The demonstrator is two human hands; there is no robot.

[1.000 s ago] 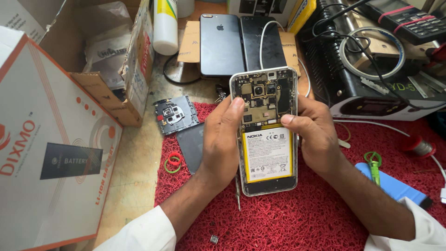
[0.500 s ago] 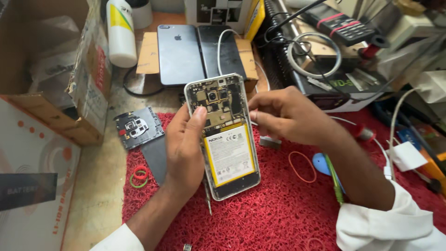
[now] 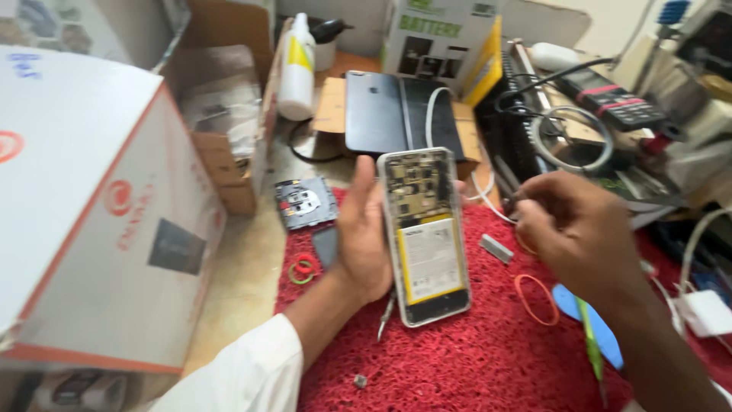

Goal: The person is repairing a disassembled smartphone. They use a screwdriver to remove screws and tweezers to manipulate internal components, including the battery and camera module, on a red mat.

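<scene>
The right hand (image 3: 583,229) is no longer gripping the phone (image 3: 424,233); it is reaching off to the right, well apart from it, fingers pinched. The left hand (image 3: 366,229) alone is now holding the phone.

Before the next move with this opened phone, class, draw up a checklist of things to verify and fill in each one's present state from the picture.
1. Opened phone supported: ok; the left hand grips its edge, circuit side up.
2. Yellow-edged battery seated in the frame: ok; it lies flat below the circuit board.
3. Right hand off the phone: ok; it is away to the right, above the red mat.
4. Tool in the right hand: cannot tell; something thin and dark shows at the fingertips, but it is blurred.
5. Loose parts kept clear: not ok; a small grey part and an orange rubber band lie on the mat.
</scene>
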